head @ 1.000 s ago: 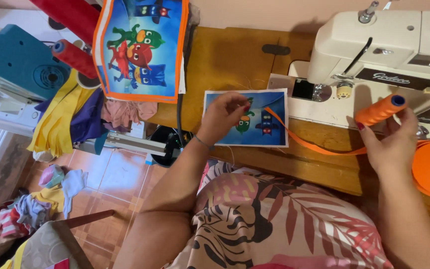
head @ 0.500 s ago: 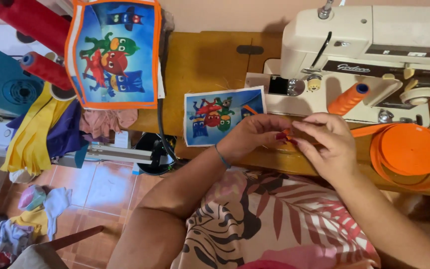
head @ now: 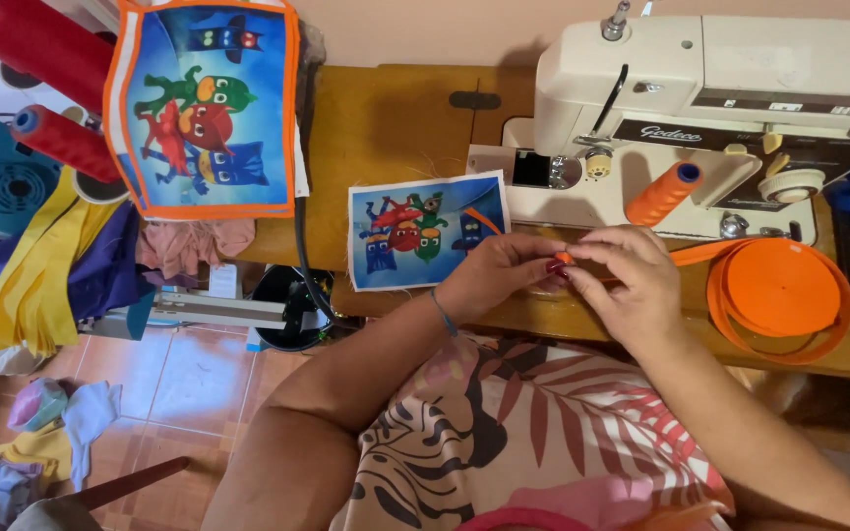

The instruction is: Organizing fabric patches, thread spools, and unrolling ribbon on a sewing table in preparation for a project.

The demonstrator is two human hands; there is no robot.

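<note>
**Orange tape pinched at bench edge**

Both hands met over the front edge of the wooden bench [head: 395, 128]. Left hand [head: 499, 275] and right hand [head: 632, 285] each clenched in a fingertip grip on the end of the orange binding tape [head: 565, 258]. Tape led rightward from the grip to its coil [head: 779, 295]. Small printed fabric panel [head: 425, 231] lay just left of the grip; sewing machine [head: 700, 118] stood beyond it, orange thread cone [head: 663, 194] on its bed. Step judged: folding or readying the tape end. Next move would call for bringing the end to the panel's edge.
</note>
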